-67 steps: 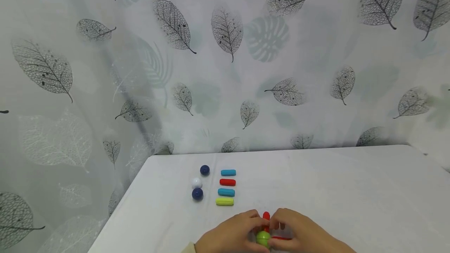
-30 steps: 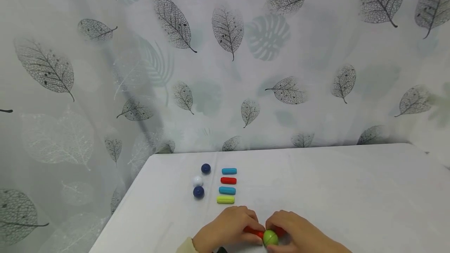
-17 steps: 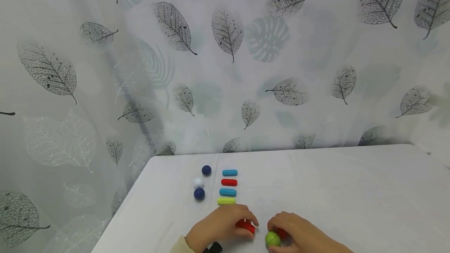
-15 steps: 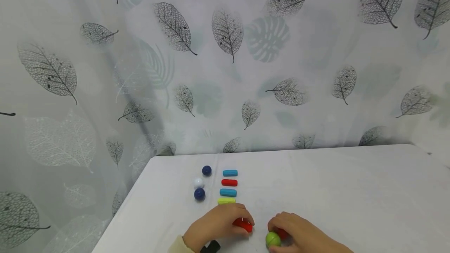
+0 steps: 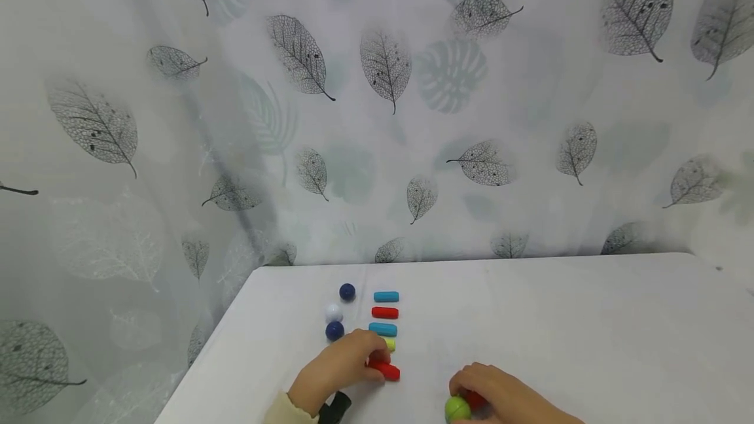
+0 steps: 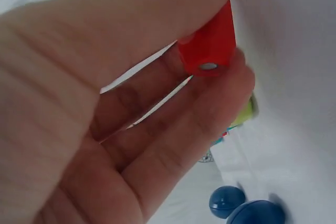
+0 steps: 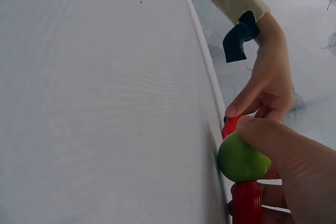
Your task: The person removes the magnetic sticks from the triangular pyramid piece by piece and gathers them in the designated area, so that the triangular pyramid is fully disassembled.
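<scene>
My left hand pinches a red magnetic bar between thumb and fingers, low over the white table. In the left wrist view, a small silvery disc shows in the end of that red bar. My right hand grips a green ball with thumb and fingers, at the table's near side. A second red bar sits against the ball, partly hidden by the fingers; in the right wrist view this red bar extends from the green ball.
Beyond my left hand, a yellow-green bar, partly covered, lies in a column with a blue bar, a red bar and another blue bar. Left of them are two dark blue balls and a white ball. A leaf-patterned curtain hangs behind.
Both hands were together at the green ball. My left hand has drawn its red bar away from the ball, leftward and toward the bar column. My right hand has stayed nearly in place.
</scene>
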Motion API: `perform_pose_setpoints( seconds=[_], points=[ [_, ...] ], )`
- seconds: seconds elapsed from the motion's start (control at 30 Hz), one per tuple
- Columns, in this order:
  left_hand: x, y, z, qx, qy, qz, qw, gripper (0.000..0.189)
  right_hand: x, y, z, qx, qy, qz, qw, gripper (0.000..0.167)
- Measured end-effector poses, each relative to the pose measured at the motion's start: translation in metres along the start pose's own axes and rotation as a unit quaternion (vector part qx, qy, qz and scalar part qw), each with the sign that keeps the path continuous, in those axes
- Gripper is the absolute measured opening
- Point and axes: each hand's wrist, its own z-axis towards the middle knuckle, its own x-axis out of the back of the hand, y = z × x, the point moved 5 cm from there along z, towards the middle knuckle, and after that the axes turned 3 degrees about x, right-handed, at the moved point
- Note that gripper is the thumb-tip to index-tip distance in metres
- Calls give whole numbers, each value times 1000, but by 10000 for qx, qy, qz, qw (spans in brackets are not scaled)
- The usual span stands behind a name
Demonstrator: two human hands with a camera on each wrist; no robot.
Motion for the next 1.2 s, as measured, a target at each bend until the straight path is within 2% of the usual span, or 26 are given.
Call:
perform_pose_setpoints(
  seconds=[0.07,0.2,0.37,0.5,0.67,0.87,0.97,1.1,1.2],
  points=[
    [-5,-3,0,196,-42,-97,9998,18,-4,4,-2,-63,-105,5,9999,32],
    [-10,-6,-1,369,-43,11,9993,18,-7,6,-6,-66,-177,-46,9998,34],
    [-7,-9,1,462,123,441,9979,20,-2,1,-6,-104,-42,57,9999,28],
    [-4,-11,3,401,229,779,9959,20,2,-5,-4,154,86,12,9998,26],
    [-4,-10,2,280,279,819,9959,21,2,-8,-4,461,101,-170,9987,30],
    [-1,-8,0,300,345,890,9950,26,3,-10,-3,803,157,-405,9958,34],
    [2,-4,1,230,423,1017,9937,26,6,-11,-5,783,66,-528,9955,39],
    [6,2,1,83,620,1247,9902,22,13,-8,-10,434,-288,-510,9973,45],
    [9,9,1,-126,819,1406,9866,18,20,-8,-13,522,-282,-649,9961,33]
  ],
)
